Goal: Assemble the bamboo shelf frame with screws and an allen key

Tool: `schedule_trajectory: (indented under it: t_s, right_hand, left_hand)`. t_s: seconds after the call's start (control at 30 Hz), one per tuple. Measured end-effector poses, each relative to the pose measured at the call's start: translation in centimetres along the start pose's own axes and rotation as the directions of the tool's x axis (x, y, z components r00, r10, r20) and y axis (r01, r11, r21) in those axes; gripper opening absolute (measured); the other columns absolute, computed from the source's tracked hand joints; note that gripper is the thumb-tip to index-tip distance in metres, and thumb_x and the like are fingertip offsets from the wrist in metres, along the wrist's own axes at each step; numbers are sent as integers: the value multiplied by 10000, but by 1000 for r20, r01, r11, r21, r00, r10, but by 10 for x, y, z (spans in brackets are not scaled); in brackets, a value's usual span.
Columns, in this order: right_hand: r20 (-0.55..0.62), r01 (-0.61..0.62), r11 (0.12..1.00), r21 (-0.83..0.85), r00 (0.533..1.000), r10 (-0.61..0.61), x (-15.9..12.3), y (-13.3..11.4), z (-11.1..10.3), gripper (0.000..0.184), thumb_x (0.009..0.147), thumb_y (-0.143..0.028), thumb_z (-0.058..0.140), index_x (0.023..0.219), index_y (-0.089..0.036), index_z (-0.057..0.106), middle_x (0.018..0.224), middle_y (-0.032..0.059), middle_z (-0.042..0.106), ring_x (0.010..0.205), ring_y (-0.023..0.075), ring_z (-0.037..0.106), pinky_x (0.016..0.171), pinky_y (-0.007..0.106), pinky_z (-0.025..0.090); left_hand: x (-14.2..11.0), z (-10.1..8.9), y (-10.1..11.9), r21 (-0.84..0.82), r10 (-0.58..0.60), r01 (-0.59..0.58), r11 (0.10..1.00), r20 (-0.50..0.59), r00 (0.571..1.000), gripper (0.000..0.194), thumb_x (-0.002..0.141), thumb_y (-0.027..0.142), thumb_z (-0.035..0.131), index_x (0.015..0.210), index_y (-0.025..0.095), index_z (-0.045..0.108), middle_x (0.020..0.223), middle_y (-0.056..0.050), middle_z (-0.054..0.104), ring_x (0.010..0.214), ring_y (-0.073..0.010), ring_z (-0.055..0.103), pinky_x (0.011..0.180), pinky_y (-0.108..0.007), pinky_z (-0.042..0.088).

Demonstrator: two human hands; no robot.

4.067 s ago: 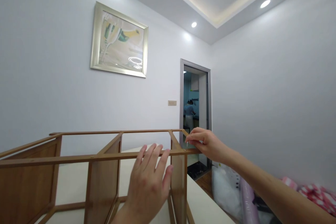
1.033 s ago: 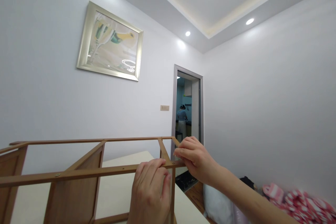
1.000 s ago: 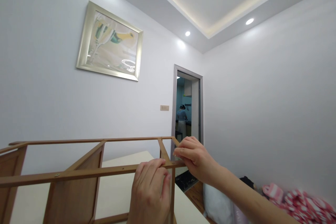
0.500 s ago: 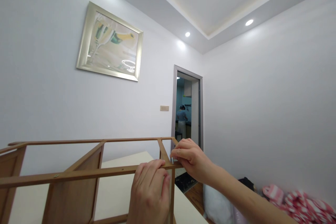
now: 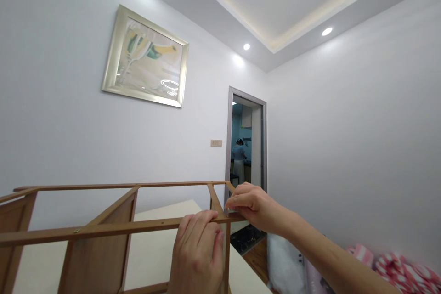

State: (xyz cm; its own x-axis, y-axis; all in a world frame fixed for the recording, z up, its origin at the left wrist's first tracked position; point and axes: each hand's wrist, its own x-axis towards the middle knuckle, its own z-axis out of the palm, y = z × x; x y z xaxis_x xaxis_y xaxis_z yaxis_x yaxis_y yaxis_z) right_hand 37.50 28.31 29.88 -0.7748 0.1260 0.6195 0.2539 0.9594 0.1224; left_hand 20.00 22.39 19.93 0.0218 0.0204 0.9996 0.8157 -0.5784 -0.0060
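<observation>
A brown wooden shelf frame (image 5: 144, 226) lies on its side, with slim rails and several panels across it. My left hand (image 5: 197, 252) is wrapped over its near rail, close to the right end. Just to the right, my right hand (image 5: 253, 204) pinches a thin, shiny metal piece (image 5: 227, 212) upright at the corner joint of the rail. Most of that piece is hidden by the fingers, so I cannot tell its exact kind. A round metal fastener (image 5: 76, 230) shows in the near rail further left.
The frame rests on a cream tabletop (image 5: 165, 248). Beyond is a doorway (image 5: 230, 147) where a person (image 5: 238, 156) stands in another room. Pink-and-white fabric (image 5: 396, 266) and a white bundle (image 5: 283, 264) are at the lower right. A framed picture (image 5: 110, 55) hangs on the wall.
The fingers of my right hand have shifted slightly at the joint, and less of the metal piece shows. My left hand keeps its hold on the rail. The view has moved a little.
</observation>
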Motion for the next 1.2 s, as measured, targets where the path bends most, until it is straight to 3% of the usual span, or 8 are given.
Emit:
schedule_trajectory:
  t_s: [0.27,0.43,0.7,1.0,1.2]
  right_hand:
    - [112,-26,1000,-6,993,26,7,-7,-10,272,911,-55,506,881,-178,748,745,32,685,696,131,607,770,274,458]
    - [132,-199,980,-10,971,199,9,-14,-10,248,843,-38,547,846,-172,756,765,35,699,712,134,606,737,244,464]
    - [78,-339,934,-112,934,349,8,-25,-3,251,825,-54,533,798,-177,750,760,36,703,702,141,616,690,238,450]
    - [93,-310,942,-130,942,323,8,-25,-4,262,808,-27,525,766,-180,734,732,16,688,692,129,595,684,232,424]
    - [157,-284,950,-131,940,303,15,-18,-11,252,826,-68,558,771,-199,766,705,14,700,717,140,604,682,227,419]
  left_hand:
    - [-2,2,-2,-5,2,-2,1000,13,1000,179,875,32,539,863,205,583,968,-54,694,960,-203,633,913,-412,438]
    - [1,3,-1,62,-18,19,998,-12,1000,126,895,96,582,987,182,580,887,-39,689,863,-183,638,881,-384,439]
    - [3,6,-1,124,-89,86,988,16,996,75,906,135,570,924,207,585,807,-15,680,789,-195,644,829,-383,439]
    - [5,5,1,104,-91,90,990,9,996,102,896,115,561,855,208,555,779,-8,673,763,-190,648,801,-380,443]
    - [0,3,-2,0,-71,71,997,51,996,150,870,61,542,862,211,542,940,-32,725,949,-205,676,940,-448,461]
